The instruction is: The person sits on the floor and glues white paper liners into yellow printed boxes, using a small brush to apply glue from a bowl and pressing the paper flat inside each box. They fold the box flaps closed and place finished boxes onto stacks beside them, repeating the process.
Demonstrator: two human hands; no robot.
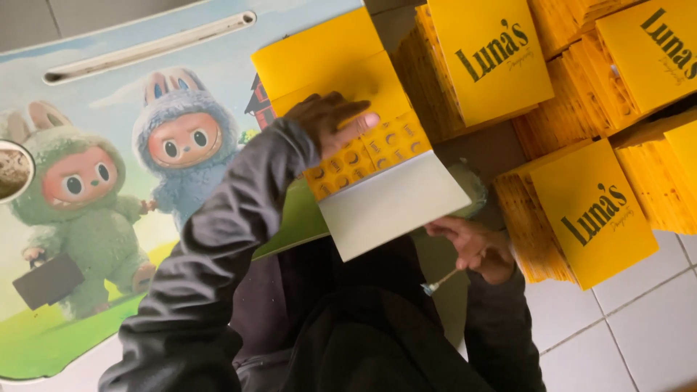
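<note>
Several yellow card stacks [581,109] on white tiled floor [624,327], beside cartoon-printed table [109,109]

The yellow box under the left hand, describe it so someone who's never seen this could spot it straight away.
Start at the low table with the cartoon furry creatures printed on its top. At its right edge, beside the stacks of flat yellow boxes, lies one unfolded yellow box, pressed down by the left hand. Unlike the stacked ones, it is opened out, showing a round-patterned panel and a plain pale flap.

Dark charcoal long sleeves [218,261] cover both arms to the wrists, their fabric creased and faintly shiny; the hands are bare; dark clothing [348,334] covers the lap.
</note>
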